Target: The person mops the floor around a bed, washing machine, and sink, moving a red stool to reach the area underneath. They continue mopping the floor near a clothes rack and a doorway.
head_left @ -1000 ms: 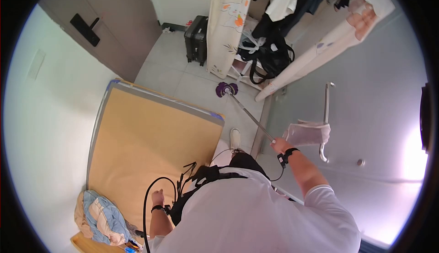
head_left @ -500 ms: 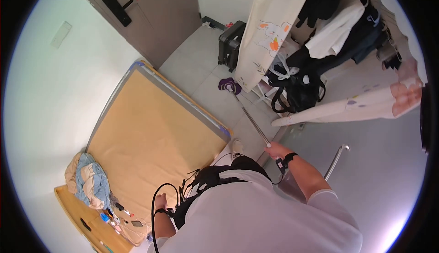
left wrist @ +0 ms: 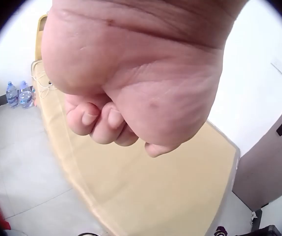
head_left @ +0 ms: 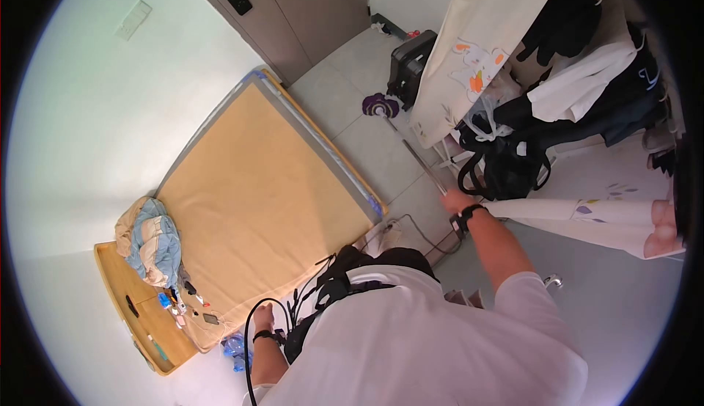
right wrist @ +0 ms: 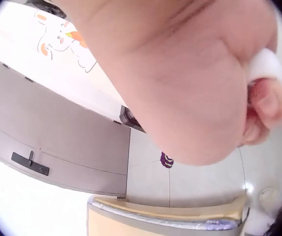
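Purple mop head (head_left: 380, 104), tan mattress (head_left: 257, 186), cream curtain (head_left: 480, 54) with perhaps an orange rabbit print.

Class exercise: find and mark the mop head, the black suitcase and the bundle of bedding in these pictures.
mop head (head_left: 380, 104), head view, on the purple strands lying on the floor tiles.
black suitcase (head_left: 408, 69), head view, on its upright front side beside the curtain.
bundle of bedding (head_left: 150, 239), head view, on the blue fold at the mattress corner.

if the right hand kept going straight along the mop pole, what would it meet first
Probably the purple mop head on the floor tiles; the right hand grips the pole and nothing else shows along it. The black suitcase stands just beyond, depth unclear.
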`<action>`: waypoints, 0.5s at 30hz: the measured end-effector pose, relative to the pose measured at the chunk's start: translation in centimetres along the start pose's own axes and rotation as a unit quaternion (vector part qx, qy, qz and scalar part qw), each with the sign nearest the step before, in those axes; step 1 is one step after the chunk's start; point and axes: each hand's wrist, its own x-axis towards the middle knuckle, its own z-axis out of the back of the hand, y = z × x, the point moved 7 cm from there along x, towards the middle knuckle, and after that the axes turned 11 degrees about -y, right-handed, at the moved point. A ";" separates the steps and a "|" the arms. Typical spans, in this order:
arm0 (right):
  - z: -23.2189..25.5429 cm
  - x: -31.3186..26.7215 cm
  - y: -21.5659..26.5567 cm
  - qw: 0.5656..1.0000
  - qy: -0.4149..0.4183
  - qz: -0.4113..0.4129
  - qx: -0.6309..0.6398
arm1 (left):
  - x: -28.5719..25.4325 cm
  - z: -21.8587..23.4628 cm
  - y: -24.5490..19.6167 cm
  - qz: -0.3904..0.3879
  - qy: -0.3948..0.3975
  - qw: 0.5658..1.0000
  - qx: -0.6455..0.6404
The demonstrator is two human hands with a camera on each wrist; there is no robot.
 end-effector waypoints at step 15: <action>8.0 -24.1 -10.5 0.945 0.194 -0.212 -0.156 | 9.4 -8.0 -3.9 -0.112 0.026 0.993 0.004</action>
